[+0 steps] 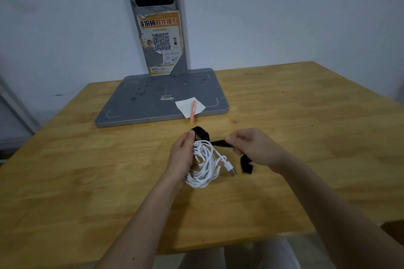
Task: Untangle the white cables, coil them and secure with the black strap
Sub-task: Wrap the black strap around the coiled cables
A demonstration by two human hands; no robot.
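The left hand grips the coiled white cables just above the worktop, its thumb pinning the looped end of the black strap over the top of the bundle. The right hand pinches the strap's other run and pulls it sideways; the loose tail hangs blurred below its fingers. The likeliest trouble, as I judge it, is the coil springing loose: if the left grip eases while the strap is drawn tight, loops could slide out, and the USB plug dangling free could snag. Behind, an orange pen lies on white paper on a grey stand base.
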